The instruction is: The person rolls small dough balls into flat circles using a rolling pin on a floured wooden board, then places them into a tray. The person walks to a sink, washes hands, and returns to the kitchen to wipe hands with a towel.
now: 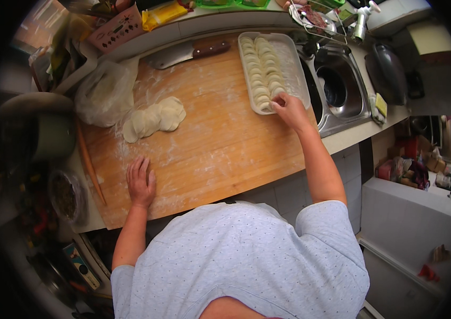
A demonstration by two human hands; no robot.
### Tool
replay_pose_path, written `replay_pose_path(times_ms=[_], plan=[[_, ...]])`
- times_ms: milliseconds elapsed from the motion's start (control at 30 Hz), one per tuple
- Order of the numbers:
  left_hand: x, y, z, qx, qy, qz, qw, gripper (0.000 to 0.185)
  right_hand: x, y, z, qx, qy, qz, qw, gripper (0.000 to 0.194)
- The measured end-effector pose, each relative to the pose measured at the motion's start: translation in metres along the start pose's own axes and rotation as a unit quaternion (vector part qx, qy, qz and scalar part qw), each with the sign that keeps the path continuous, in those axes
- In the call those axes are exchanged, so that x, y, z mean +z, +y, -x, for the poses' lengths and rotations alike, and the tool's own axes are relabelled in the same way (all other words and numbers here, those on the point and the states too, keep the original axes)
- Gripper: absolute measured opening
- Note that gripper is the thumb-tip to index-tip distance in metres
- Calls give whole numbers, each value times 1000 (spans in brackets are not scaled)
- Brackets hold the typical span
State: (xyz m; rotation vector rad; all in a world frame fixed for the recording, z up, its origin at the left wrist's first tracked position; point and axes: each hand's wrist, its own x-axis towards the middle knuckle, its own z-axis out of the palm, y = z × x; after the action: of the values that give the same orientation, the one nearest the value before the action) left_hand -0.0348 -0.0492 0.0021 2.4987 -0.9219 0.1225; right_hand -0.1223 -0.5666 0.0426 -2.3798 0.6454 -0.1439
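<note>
My right hand (290, 111) reaches over the near edge of a white plastic tray (306, 85), its fingertips at the near end of two rows of dumplings (254, 69). Whether a dumpling is between the fingers cannot be told. My left hand (141, 183) rests palm down on the floured wooden board (217, 159), fingers slightly apart, holding nothing. Beyond it lie overlapping round dough wrappers (151, 119). A cleaver (173, 56) with a wooden handle lies at the board's far edge. A tapered wooden rolling pin (90, 163) lies along the left edge.
A clear plastic bag (105, 93) sits at the board's far left corner. Left of the board stand a pot (54, 135) and a bowl of dark green filling (65, 195). The steel sink (343, 111) adjoins the board's right side. A pink basket (115, 30) stands behind.
</note>
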Motion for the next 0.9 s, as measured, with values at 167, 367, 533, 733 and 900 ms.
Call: replay_pose_path(times_ms=[167,367,533,733,900], plan=[[1,-1,1,-2,-2,-5,1000,42,2,1,-4,1,-13,-12,1000,21],[1,-1,1,-5,-1,-4,1000,43,-1,-1,-4,-40,-9,-39,998,16],[1,-1,1,-4,2,-5,1000,43,2,-1,-4,-38,-11,-29,999,14],[0,0,1,-3,1,-6,1000,43,-1,-5,-1,-66,-5,-44,997,13],[0,0,1,-9,-7,-6,1000,43,-20,-2,-9,-98,46,-68,992,13]])
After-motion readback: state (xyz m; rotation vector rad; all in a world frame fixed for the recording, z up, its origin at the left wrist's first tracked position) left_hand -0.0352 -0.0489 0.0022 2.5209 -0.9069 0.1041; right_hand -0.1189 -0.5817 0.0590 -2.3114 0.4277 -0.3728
